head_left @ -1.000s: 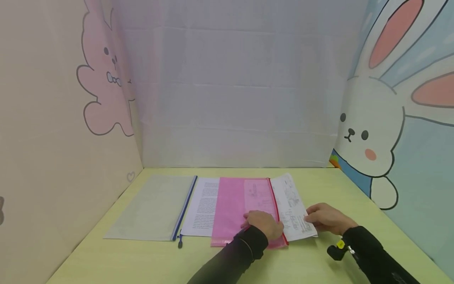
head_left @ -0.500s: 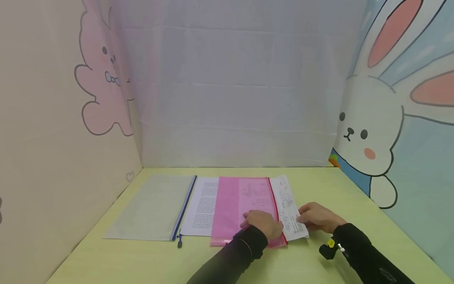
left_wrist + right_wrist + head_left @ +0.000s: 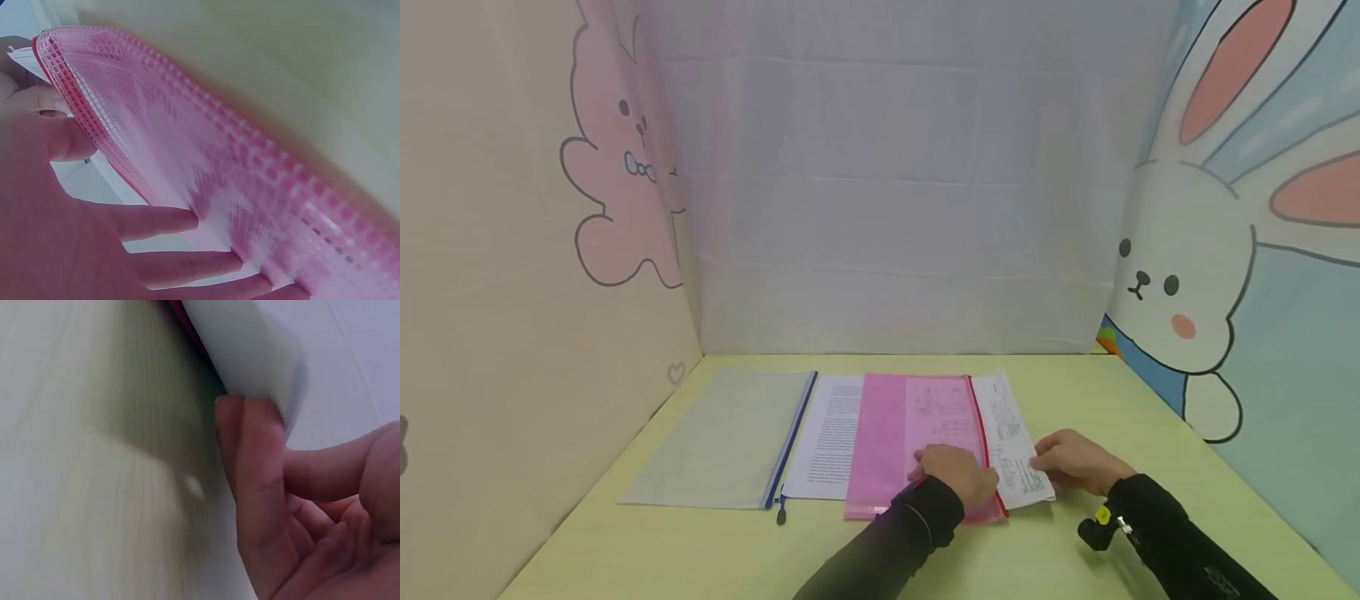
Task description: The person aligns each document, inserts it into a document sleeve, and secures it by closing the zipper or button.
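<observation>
A pink mesh zip pouch [image 3: 880, 442] with a red zip edge [image 3: 979, 412] lies mid-table. My left hand [image 3: 955, 473] rests on its lower right part; in the left wrist view, spread fingers [image 3: 187, 259] press on the mesh and the thumb touches the zip edge. White printed sheets [image 3: 1011, 442] stick out of the pouch's right side, their other part showing through the pink. My right hand [image 3: 1078, 461] pinches their lower right corner between thumb and fingers. In the right wrist view the sheets' edge [image 3: 250, 356] is bent up in the fingers.
To the left lies a clear zip pouch [image 3: 722, 442] with a blue zip edge and a dangling puller [image 3: 781, 512]. A page of text [image 3: 827, 437] lies between the two pouches, reaching the pink one's left edge. Walls with rabbit drawings [image 3: 1187, 275] enclose the table.
My right hand has moved left with the printed sheets, and more of them shows inside the pink pouch. In the last half second little has shifted. My left hand stays in place.
</observation>
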